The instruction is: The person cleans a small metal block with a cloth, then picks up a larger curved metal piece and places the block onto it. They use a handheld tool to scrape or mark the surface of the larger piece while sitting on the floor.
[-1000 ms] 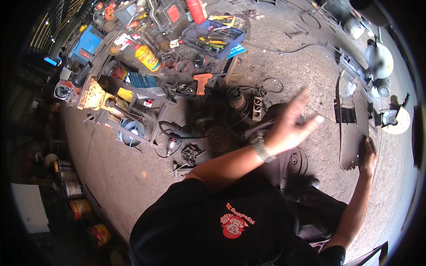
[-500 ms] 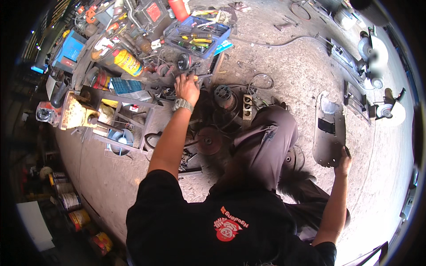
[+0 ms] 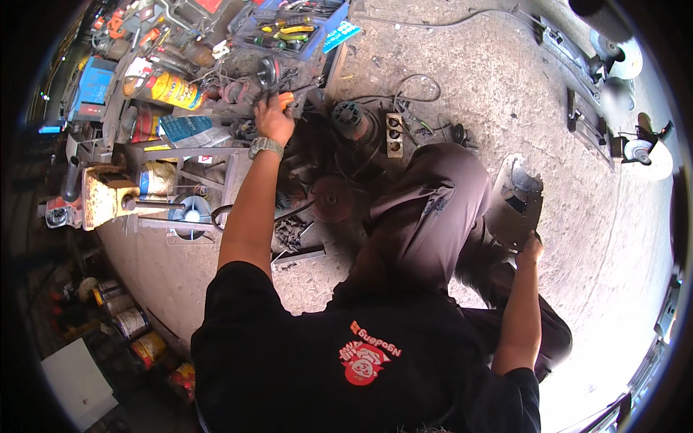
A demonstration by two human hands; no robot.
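My left hand, with a watch on its wrist, is closed around an orange-handled tool at the edge of the cluttered bench. A thin dark shaft seems to run from it toward the upper right; its exact kind is unclear. A round black tool head lies just beyond those fingers. On the right, my right hand grips the lower end of a dark metal plate with a cut-out and a ragged edge. The plate is held tilted beside my raised knee, which borders its left side.
A blue tray of pliers and screwdrivers lies beyond my left hand, near a yellow bottle. A socket strip and a brown disc are between bench and knee. Angle grinders rest at the far right. A vise stands left.
My right hand has drawn the plate inward toward my knee and tilted it. More orange handle now shows at my left hand. The whole view has shifted, moving the bench items up and left.
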